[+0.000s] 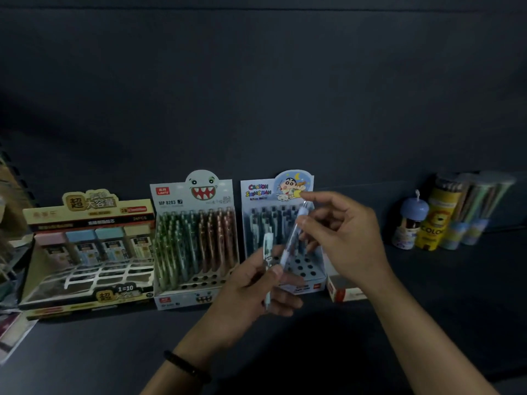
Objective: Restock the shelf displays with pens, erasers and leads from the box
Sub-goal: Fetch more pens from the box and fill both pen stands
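I had both hands up in front of the Crayon Shinchan display [281, 195], the right-most of three boxes standing side by side on the dark shelf [427, 309]. My right hand [345, 238] pinched a lilac pen [293, 235] between thumb and forefinger near its upper end, the other fingers loosely bent behind it. The pen hung tilted, clip end up by the cartoon header and tip down toward my left thumb; I could not tell whether tip and thumb touched.

My left hand [251, 289], lower and nearer to me, gripped a pale green pen [268, 246] upright in curled fingers. Its top rose above my fist, just beside the lilac pen's barrel. Both pens sat over the display's front rows, where dark round holes showed; the rows behind held pens standing upright.

To the left stood the monster-face display [196, 238], packed with green and copper pens, and beyond it the gold lead box [88, 252] with its pastel-capped cases along the back. A small red and white carton [342, 293] lay beside the Shinchan box, under my right wrist. Tubes of coloured pencils [439, 220] stood well off to the right. A dark bead bracelet [185, 366] circled my left wrist.
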Motion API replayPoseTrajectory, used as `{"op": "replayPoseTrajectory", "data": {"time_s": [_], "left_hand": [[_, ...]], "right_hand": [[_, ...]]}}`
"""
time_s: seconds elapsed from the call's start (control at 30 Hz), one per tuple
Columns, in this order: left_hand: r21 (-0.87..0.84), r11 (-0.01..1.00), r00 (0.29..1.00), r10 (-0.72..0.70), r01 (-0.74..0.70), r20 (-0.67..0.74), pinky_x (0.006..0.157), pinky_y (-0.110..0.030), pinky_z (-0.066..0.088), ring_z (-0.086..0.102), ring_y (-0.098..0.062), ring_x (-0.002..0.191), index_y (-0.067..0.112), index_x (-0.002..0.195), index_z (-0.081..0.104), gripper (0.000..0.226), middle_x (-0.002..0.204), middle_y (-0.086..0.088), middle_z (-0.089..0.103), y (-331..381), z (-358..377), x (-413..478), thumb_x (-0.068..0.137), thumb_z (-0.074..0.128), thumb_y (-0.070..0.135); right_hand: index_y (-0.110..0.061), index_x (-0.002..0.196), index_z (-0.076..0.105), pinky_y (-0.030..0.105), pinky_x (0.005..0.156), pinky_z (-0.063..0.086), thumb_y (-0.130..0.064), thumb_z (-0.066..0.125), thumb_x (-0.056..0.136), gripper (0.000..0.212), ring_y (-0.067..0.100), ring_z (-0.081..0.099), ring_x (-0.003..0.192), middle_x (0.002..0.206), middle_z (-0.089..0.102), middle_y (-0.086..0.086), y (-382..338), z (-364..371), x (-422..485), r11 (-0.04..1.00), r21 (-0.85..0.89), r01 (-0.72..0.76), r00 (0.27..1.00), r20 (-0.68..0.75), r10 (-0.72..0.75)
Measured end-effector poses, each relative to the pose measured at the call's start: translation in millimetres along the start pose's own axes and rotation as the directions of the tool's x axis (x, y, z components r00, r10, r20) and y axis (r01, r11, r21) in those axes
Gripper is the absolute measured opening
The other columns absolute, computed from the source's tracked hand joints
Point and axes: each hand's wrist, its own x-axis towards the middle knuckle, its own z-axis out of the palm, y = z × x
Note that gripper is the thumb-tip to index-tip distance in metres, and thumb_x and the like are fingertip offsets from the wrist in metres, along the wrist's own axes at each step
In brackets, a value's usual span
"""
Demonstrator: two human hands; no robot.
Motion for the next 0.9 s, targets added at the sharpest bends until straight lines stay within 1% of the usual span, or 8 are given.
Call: {"op": "replayPoseTrajectory", "data": {"time_s": [0.07, 0.13, 0.23, 0.37, 0.57, 0.63, 0.77, 0.9], "left_hand": [[0.137, 0.987, 0.994, 0.089, -0.079, -0.070, 0.067, -0.039, 0.053, 0.066, -0.030, 0.073, 0.029, 0.142, 0.058, 0.033, 0.100, -0.014, 0.077, -6.8, -3.9, 0.3, 0.112, 0.048, 0.019], [0.220, 0.969, 0.985, 0.141, -0.116, -0.102, 0.061, -0.031, 0.042, 0.048, -0.019, 0.063, 0.034, 0.137, 0.064, 0.033, 0.077, -0.008, 0.060, -12.9, -5.8, -1.9, 0.113, 0.046, 0.021], [0.090, 0.996, 0.988, 0.025, -0.012, -0.150, 0.065, -0.036, 0.027, 0.029, -0.017, 0.065, 0.034, 0.129, 0.071, 0.031, 0.078, -0.009, 0.031, -22.8, -4.6, -3.4, 0.111, 0.045, 0.032], [0.016, 0.999, 0.984, 0.035, -0.033, -0.175, 0.071, -0.040, 0.030, 0.037, -0.021, 0.072, 0.019, 0.112, 0.066, 0.039, 0.082, -0.009, 0.044, -30.5, -2.1, -4.6, 0.112, 0.029, 0.006], [0.154, 0.983, 0.970, 0.128, -0.097, -0.207, 0.085, -0.042, 0.053, 0.062, -0.030, 0.090, 0.015, 0.140, 0.055, 0.032, 0.105, -0.016, 0.065, -29.2, -3.1, -6.2, 0.114, 0.039, 0.004], [0.107, 0.989, 0.959, 0.123, -0.098, -0.254, 0.091, -0.048, 0.058, 0.069, -0.033, 0.094, 0.016, 0.141, 0.054, 0.034, 0.106, -0.020, 0.067, -31.5, -4.2, -4.0, 0.111, 0.048, 0.003], [-0.014, 0.993, 0.943, 0.106, -0.117, -0.314, 0.090, -0.044, 0.063, 0.077, -0.041, 0.099, 0.019, 0.137, 0.058, 0.039, 0.101, -0.019, 0.070, -33.6, -3.1, -2.2, 0.105, 0.057, -0.002], [-0.023, 0.990, 0.927, 0.122, -0.139, -0.354, 0.089, -0.044, 0.064, 0.078, -0.040, 0.098, 0.016, 0.133, 0.064, 0.036, 0.098, -0.017, 0.068, -31.0, 0.4, -3.1, 0.102, 0.062, -0.002]], "right_hand": [[-0.019, 0.117, 0.077, 0.028, 0.058, 0.061, -0.003, 0.081, 0.091, 0.031, 0.024, 0.077, 0.065, 0.075, 0.076, 0.005, 3.4, -4.4, 3.1, 1.000, -0.003, -0.002, 0.994, -0.109, 0.002], [-0.017, 0.117, 0.077, 0.029, 0.060, 0.063, -0.003, 0.081, 0.091, 0.030, 0.022, 0.077, 0.065, 0.072, 0.075, 0.004, 7.9, -7.3, 5.7, 1.000, -0.019, 0.007, 0.983, -0.183, -0.010], [-0.026, 0.121, 0.077, 0.035, 0.067, 0.066, -0.008, 0.081, 0.093, 0.034, 0.014, 0.078, 0.066, 0.074, 0.077, -0.005, 18.2, -7.4, 7.7, 0.989, -0.142, 0.036, 0.967, -0.246, -0.071], [-0.034, 0.127, 0.076, 0.040, 0.078, 0.066, -0.020, 0.079, 0.095, 0.034, 0.006, 0.077, 0.078, 0.088, 0.079, -0.015, 34.7, -3.6, 8.8, 0.929, -0.366, 0.056, 0.967, -0.214, -0.142], [-0.025, 0.127, 0.078, 0.031, 0.087, 0.062, -0.016, 0.080, 0.094, 0.035, 0.006, 0.073, 0.086, 0.098, 0.079, -0.005, 41.3, 5.6, 7.1, 0.846, -0.526, 0.087, 0.963, -0.171, -0.206], [-0.025, 0.126, 0.078, 0.030, 0.087, 0.062, -0.015, 0.080, 0.093, 0.034, 0.005, 0.073, 0.086, 0.100, 0.079, -0.006, 44.5, 6.9, 7.7, 0.840, -0.536, 0.083, 0.969, -0.155, -0.195], [-0.024, 0.127, 0.077, 0.024, 0.088, 0.060, -0.018, 0.078, 0.095, 0.032, 0.005, 0.072, 0.089, 0.103, 0.079, -0.007, 44.8, 8.4, 8.6, 0.822, -0.564, 0.080, 0.980, -0.107, -0.168], [-0.024, 0.123, 0.077, 0.035, 0.087, 0.062, -0.024, 0.072, 0.100, 0.024, 0.013, 0.074, 0.094, 0.109, 0.079, -0.004, 54.1, 14.2, 11.0, 0.748, -0.657, 0.096, 0.991, -0.010, -0.135]]}}
